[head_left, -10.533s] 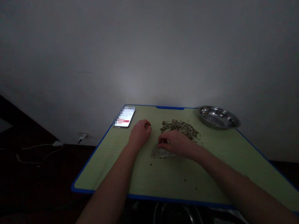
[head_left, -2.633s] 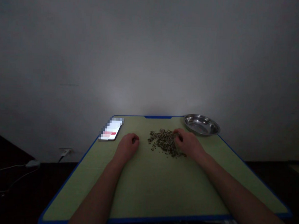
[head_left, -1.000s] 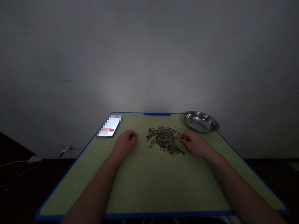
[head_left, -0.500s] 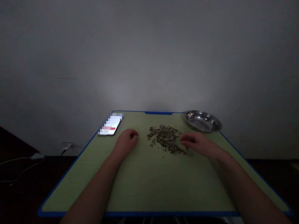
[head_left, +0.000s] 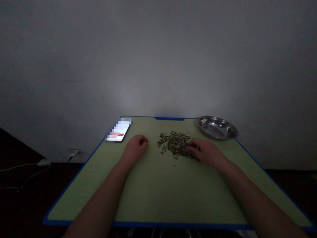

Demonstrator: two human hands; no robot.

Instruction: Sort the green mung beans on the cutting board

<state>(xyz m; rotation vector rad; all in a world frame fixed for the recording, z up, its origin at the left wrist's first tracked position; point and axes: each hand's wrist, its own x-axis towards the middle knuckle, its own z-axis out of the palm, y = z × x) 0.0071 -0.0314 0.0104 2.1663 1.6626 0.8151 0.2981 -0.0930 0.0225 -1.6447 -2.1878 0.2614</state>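
Observation:
Small dark, speckled seeds (head_left: 173,142) lie in a loose, spread-out heap on the green tabletop (head_left: 156,191). At the heap's right edge, my right hand (head_left: 205,152) has its thumb and fingers bent together, tips down among the seeds; a small gap shows behind the tips. My left hand (head_left: 135,149) rests on the table left of the heap, apart from it. Its fingers are curled closed with the thumb side up, and whatever may be inside them is hidden.
A shallow round metal bowl (head_left: 217,128) stands at the back right corner. A lit phone (head_left: 119,130), partly pixelated, lies at the back left. Blue edging (head_left: 154,224) rims the table, which stands against a grey wall. A charger with cables (head_left: 44,162) is beyond its left side.
My right hand has moved slightly left and down into the heap's right edge. My left hand stays curled in place. The whole view has shifted a little.

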